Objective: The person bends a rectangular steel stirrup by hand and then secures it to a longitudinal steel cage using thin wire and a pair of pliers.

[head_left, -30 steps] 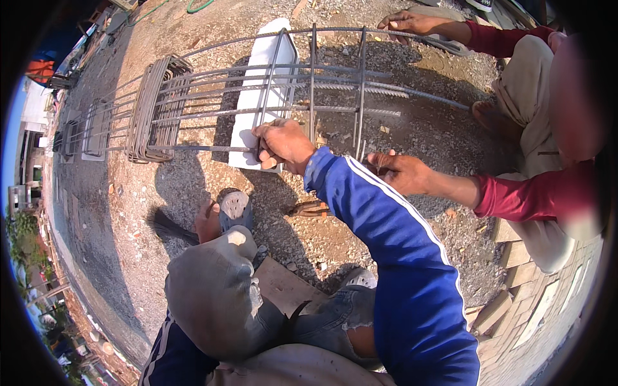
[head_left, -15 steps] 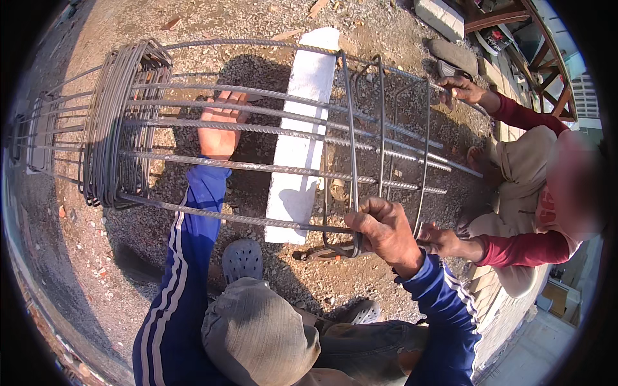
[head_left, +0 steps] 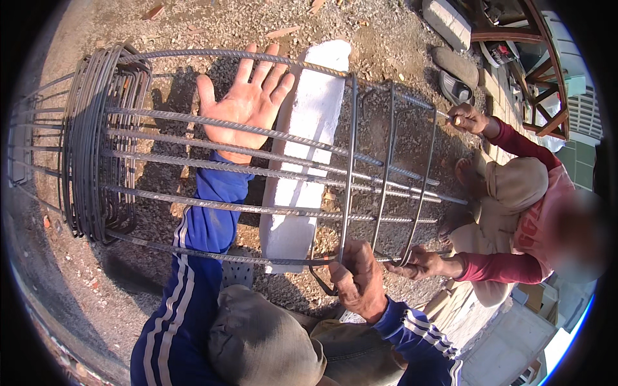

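A long cage of ribbed steel rebar [head_left: 219,205] runs left to right in front of me. My left hand [head_left: 248,106] is inside the cage, palm up and fingers spread, holding nothing. Its fingers reach close to the far bar, and a middle bar crosses in front of the wrist. At the cage's near side my right hand [head_left: 358,280] is closed round the lower corner of a bent steel stirrup [head_left: 347,186], where it meets the near bar. A thick bundle of stirrups [head_left: 87,145] hangs round the bars at the left.
Under the cage lies a white block [head_left: 283,235] on gravel ground. A co-worker in red sleeves crouches at the right end, one hand [head_left: 468,119] at the far bar, the other [head_left: 418,262] at the near one. A wooden frame [head_left: 544,71] stands at the far right.
My left hand has moved up and right under the bars, its fingers spreading. My right hand, still on the stirrup corner, sits lower and slightly left. The view has shifted.
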`<state>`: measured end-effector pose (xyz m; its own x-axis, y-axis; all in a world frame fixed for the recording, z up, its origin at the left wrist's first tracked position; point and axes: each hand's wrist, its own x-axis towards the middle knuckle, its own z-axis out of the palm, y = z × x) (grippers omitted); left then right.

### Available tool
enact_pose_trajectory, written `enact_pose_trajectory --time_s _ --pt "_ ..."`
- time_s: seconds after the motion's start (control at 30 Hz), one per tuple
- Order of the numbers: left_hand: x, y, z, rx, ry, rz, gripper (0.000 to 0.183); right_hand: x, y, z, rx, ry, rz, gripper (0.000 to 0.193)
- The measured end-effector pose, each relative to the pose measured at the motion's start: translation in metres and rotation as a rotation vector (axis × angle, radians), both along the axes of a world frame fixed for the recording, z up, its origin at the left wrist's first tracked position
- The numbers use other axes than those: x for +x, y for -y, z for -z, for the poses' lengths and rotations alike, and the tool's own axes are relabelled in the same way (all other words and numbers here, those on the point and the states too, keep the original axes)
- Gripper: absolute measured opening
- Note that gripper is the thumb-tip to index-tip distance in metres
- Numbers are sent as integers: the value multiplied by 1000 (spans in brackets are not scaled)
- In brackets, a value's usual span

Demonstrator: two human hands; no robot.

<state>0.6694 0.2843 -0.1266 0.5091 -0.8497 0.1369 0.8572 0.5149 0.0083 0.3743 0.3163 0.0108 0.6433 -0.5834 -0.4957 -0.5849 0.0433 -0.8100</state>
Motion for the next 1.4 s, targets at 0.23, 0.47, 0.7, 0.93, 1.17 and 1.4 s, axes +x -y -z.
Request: enact_pose_trajectory --time_s 0.23,0.47,0.7,0.93,1.17,1.4 --pt "-13 -2 -19 43 -117 41 93 -24 -19 -12 -54 35 105 26" --pt "-10 -7 -58 -73 -155 50 94 -3 -29 -64 -75 244 -67 28" --pt "-6 0 -65 -41 -121 58 86 58 -38 -24 -224 134 -8 29" --pt "-9 -17 -23 53 -104 64 85 45 -8 -19 -620 -4 -114 35" --pt "-7 -9 7 94 -82 100 79 31 -25 -1 -658 -40 -301 37" --pt "12 -75 79 998 427 -399 45 46 -47 30 -609 99 -571 38"
